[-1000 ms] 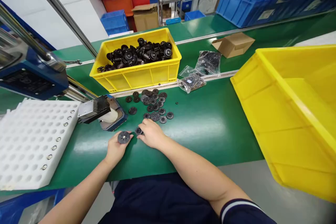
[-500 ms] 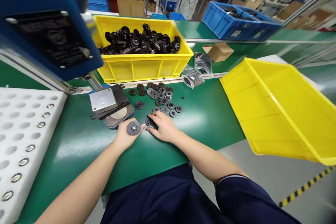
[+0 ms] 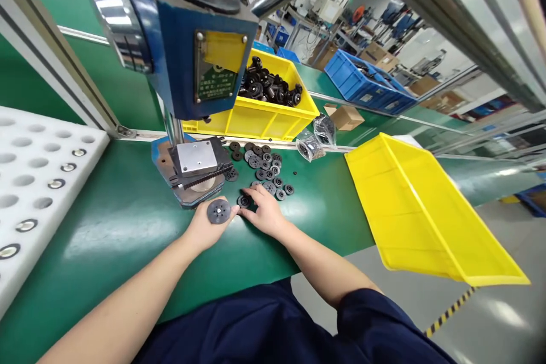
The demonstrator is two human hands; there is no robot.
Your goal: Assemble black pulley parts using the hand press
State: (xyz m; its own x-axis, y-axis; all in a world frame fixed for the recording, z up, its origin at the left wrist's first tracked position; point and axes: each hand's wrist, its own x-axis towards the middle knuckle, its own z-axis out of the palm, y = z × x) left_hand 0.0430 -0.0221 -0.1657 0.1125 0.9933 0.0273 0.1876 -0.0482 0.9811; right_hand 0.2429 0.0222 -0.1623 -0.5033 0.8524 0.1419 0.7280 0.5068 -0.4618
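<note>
In my left hand point(image 3: 205, 226) is a part topped by a dark grey disc point(image 3: 219, 211) with small holes and a bright centre; the fingers wrap it from below and hide the rest. My right hand point(image 3: 265, 213) lies on the green bench to its right, thumb and fingers closed about a small black ribbed wheel point(image 3: 243, 201). The two thumbs nearly meet. Just beyond the right hand, several loose black discs and wheels point(image 3: 269, 173) are scattered. Behind my left hand stands a blue press point(image 3: 205, 51), with a metal block point(image 3: 197, 157) on its base.
A yellow bin point(image 3: 273, 119) full of black parts stands behind the press. Another yellow bin point(image 3: 409, 210) tilts at the right. The white holed tray point(image 3: 63, 182) lies left. Plastic bags point(image 3: 310, 145) and a small carton point(image 3: 346, 118) sit at the back.
The camera view has turned and shifted, so the press now covers part of the yellow bin behind it. Both hands stay almost in place, with the same parts.
</note>
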